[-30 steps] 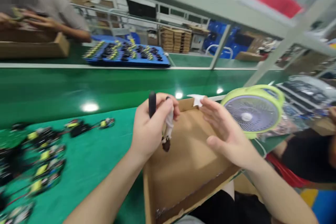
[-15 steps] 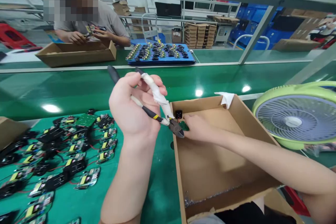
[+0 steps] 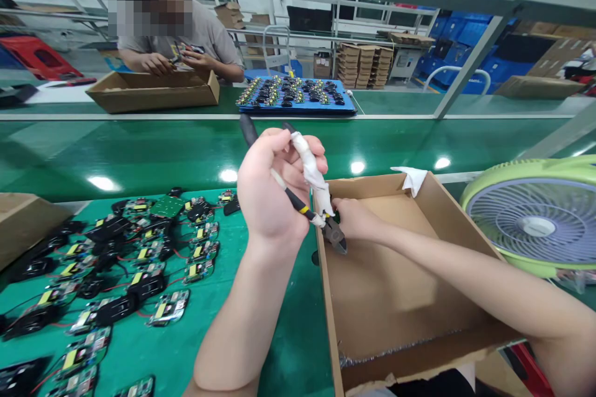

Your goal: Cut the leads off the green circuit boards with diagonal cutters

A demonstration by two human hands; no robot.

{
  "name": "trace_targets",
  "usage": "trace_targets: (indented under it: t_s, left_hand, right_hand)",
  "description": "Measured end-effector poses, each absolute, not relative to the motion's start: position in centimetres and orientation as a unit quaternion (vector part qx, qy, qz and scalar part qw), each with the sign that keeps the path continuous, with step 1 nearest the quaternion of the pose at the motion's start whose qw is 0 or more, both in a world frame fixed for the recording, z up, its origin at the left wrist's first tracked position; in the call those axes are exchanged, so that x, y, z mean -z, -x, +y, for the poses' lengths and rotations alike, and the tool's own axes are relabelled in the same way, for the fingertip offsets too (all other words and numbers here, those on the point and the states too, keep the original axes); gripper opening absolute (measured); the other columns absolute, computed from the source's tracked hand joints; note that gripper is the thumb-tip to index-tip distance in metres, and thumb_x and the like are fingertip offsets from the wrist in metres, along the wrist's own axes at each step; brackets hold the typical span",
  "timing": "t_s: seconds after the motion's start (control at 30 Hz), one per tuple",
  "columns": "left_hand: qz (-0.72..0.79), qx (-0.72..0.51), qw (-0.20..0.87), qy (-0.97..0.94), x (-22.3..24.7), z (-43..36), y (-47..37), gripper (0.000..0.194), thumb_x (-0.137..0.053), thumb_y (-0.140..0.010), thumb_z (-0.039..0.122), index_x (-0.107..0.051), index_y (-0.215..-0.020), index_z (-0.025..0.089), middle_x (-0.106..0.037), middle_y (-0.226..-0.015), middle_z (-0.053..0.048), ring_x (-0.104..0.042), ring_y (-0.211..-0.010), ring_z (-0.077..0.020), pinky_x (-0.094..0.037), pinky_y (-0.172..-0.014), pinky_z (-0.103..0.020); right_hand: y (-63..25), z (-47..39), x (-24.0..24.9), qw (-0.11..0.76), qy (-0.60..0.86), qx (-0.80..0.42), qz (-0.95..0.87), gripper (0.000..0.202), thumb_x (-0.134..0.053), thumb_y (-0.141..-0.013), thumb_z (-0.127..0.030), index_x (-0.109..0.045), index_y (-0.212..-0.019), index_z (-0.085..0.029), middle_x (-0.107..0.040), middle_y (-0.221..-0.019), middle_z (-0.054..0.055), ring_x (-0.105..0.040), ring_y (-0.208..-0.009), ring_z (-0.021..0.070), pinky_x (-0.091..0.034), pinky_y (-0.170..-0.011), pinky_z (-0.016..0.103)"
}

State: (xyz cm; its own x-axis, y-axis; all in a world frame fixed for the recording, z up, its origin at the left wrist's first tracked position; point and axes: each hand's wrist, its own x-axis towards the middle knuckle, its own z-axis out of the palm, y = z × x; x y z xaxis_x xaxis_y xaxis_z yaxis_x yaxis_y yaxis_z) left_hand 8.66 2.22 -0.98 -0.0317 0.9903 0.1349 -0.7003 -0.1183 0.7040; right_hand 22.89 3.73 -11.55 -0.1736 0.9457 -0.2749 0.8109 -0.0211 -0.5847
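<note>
My left hand (image 3: pixel 274 198) is closed around a pair of diagonal cutters (image 3: pixel 334 234), whose handles are partly wrapped in white tape. The cutters' jaws point down and to the right, over the left wall of an open cardboard box (image 3: pixel 419 298). My right hand (image 3: pixel 356 220) reaches into the box's far left corner, fingers closed on a small green circuit board (image 3: pixel 337 216). Most of that board is hidden behind the cutters and my fingers. Left of the box, circuit boards (image 3: pixel 170 308) wired to black housings (image 3: pixel 116 310) lie on a green mat.
A green fan (image 3: pixel 535 217) stands right of the box. White paper (image 3: pixel 412 180) hangs over the box's back rim. Across the line, a person (image 3: pixel 205 31) handles parts above a carton (image 3: pixel 158 96), beside a blue tray (image 3: pixel 298 108) of assemblies. A metal post (image 3: pixel 470 68) rises at right.
My left hand has moved right with the cutters, closer to my right hand. The black part seen by my right fingers is now hidden. The whole view has shifted slightly.
</note>
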Motion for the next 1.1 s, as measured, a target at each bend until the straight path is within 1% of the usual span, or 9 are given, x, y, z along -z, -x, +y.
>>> trace_targets:
  t_s: [0.13, 0.2, 0.3, 0.43, 0.53, 0.7, 0.87, 0.97, 1.1]
  left_hand:
    - [0.238, -0.673, 0.627, -0.311, 0.9, 2.2, -8.8, 0.018, -0.048, -0.085, 0.020, -0.042, -0.068, 0.020, -0.058, -0.067, -0.005, -0.054, -0.052, -0.0140, -0.043, -0.051, -0.025]
    - [0.238, -0.670, 0.631, -0.310, 0.9, 2.1, -9.0, 0.018, -0.049, -0.085, 0.020, -0.042, -0.068, 0.020, -0.058, -0.067, -0.005, -0.055, -0.052, -0.0140, -0.044, -0.052, -0.025]
    - [0.239, -0.654, 0.647, -0.311, 1.0, 1.8, -9.5, 0.019, -0.051, -0.083, 0.022, -0.042, -0.067, 0.019, -0.058, -0.067, -0.005, -0.055, -0.051, -0.0143, -0.044, -0.051, -0.025]
    - [0.234, -0.621, 0.680, -0.312, 1.1, 0.8, -10.6, 0.024, -0.052, -0.077, 0.020, -0.041, -0.057, 0.018, -0.058, -0.061, -0.007, -0.054, -0.049, -0.0154, -0.042, -0.047, -0.025]
    - [0.234, -0.602, 0.697, -0.311, 1.5, 0.1, -11.6, 0.033, -0.054, -0.075, 0.020, -0.035, -0.049, 0.017, -0.057, -0.058, -0.009, -0.055, -0.050, -0.0160, -0.042, -0.046, -0.025]
    - [0.197, -0.618, 0.700, -0.297, 2.5, -0.3, -12.8, 0.044, -0.049, -0.091, 0.026, -0.043, -0.049, 0.016, -0.057, -0.059, -0.009, -0.057, -0.052, -0.0159, -0.047, -0.051, -0.027]
    - [0.207, -0.671, 0.660, -0.267, 2.6, -0.3, -13.2, 0.052, -0.039, -0.098, 0.034, -0.046, -0.050, 0.016, -0.057, -0.061, -0.010, -0.057, -0.051, -0.0152, -0.049, -0.052, -0.028]
    - [0.211, -0.698, 0.640, -0.243, 2.4, -0.2, -13.1, 0.051, -0.035, -0.099, 0.032, -0.047, -0.051, 0.016, -0.056, -0.061, -0.010, -0.056, -0.051, -0.0145, -0.049, -0.052, -0.027]
    - [0.207, -0.717, 0.630, -0.214, 1.8, 0.1, -12.4, 0.048, -0.032, -0.099, 0.031, -0.045, -0.055, 0.017, -0.055, -0.063, -0.009, -0.056, -0.055, -0.0148, -0.049, -0.054, -0.027]
  right_hand:
    - [-25.5, 1.5, 9.5, 0.202, 0.620, -0.461, -0.602, 0.016, -0.064, -0.084, -0.028, -0.051, -0.087, -0.020, -0.073, -0.089, 0.009, -0.075, -0.084, 0.0239, -0.060, -0.074, 0.035]
    - [-27.1, -0.4, 8.3, 0.243, 0.605, -0.507, -0.563, 0.017, -0.059, -0.087, -0.034, -0.048, -0.088, -0.020, -0.074, -0.092, 0.010, -0.075, -0.077, 0.0199, -0.060, -0.069, 0.032]
    - [-29.3, -3.9, 7.0, 0.359, 0.564, -0.586, -0.458, 0.028, -0.071, -0.082, -0.039, -0.053, -0.090, -0.020, -0.075, -0.097, 0.009, -0.072, -0.067, 0.0142, -0.058, -0.062, 0.026]
    - [-31.0, -8.5, 6.7, 0.476, 0.504, -0.639, -0.334, 0.025, -0.083, -0.079, -0.028, -0.067, -0.094, -0.017, -0.076, -0.090, 0.005, -0.067, -0.059, 0.0091, -0.054, -0.056, 0.019]
    - [-31.0, -11.1, 6.8, 0.519, 0.486, -0.632, -0.309, 0.027, -0.082, -0.082, -0.028, -0.072, -0.106, -0.018, -0.078, -0.092, 0.005, -0.067, -0.060, 0.0093, -0.055, -0.058, 0.018]
    - [-29.3, -13.4, 7.5, 0.562, 0.469, -0.622, -0.278, 0.053, -0.049, -0.095, -0.063, -0.066, -0.125, -0.023, -0.077, -0.115, 0.013, -0.077, -0.082, 0.0239, -0.063, -0.074, 0.038]
    - [-27.9, -14.2, 8.6, 0.602, 0.467, -0.600, -0.243, 0.049, -0.047, -0.096, -0.061, -0.058, -0.132, -0.030, -0.071, -0.131, 0.010, -0.072, -0.115, 0.0316, -0.054, -0.102, 0.056]
    - [-27.6, -14.3, 9.1, 0.623, 0.458, -0.599, -0.207, 0.047, -0.052, -0.095, -0.062, -0.060, -0.129, -0.031, -0.071, -0.129, 0.009, -0.069, -0.119, 0.0303, -0.052, -0.105, 0.054]
    - [-27.6, -14.5, 8.8, 0.647, 0.441, -0.601, -0.160, 0.048, -0.064, -0.089, -0.063, -0.066, -0.124, -0.030, -0.076, -0.117, 0.007, -0.074, -0.102, 0.0224, -0.058, -0.097, 0.039]
